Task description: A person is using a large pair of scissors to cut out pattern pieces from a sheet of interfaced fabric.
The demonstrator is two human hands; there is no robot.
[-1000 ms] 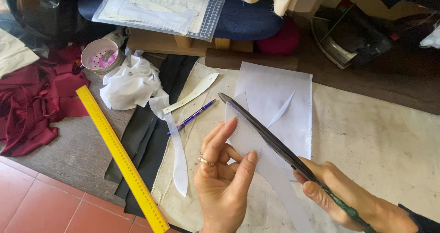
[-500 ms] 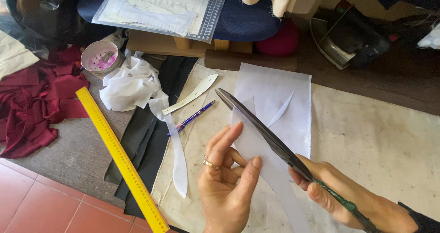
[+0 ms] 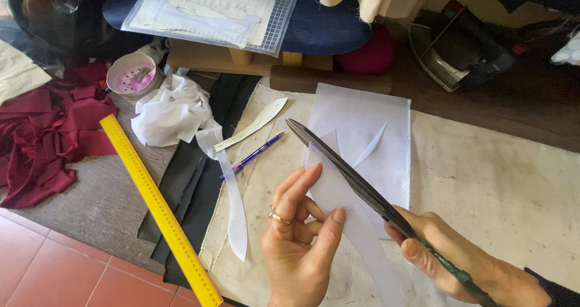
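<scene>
We see a thin white strip (image 3: 347,222) held up off the cloth (image 3: 483,186), towards its near edge, pinched between the thumb and fingers of the left hand (image 3: 299,240). It looks light, limp and slightly see-through, so we judge it will flop and slide unless held close beside the blades. The right hand (image 3: 459,252) is closed round the handles of long dark shears (image 3: 350,177), whose blades lie nearly shut along the strip's right side. A white sheet (image 3: 362,126) with curved cuts lies flat behind. Towards the cloth's left edge lie a pen (image 3: 254,155) and two curved white pieces (image 3: 232,198); beyond it, a yellow ruler (image 3: 158,207).

The strip's lower end runs out of view, the shears' handles are mostly covered by the right hand, and we cannot tell where the cut has reached.
</scene>
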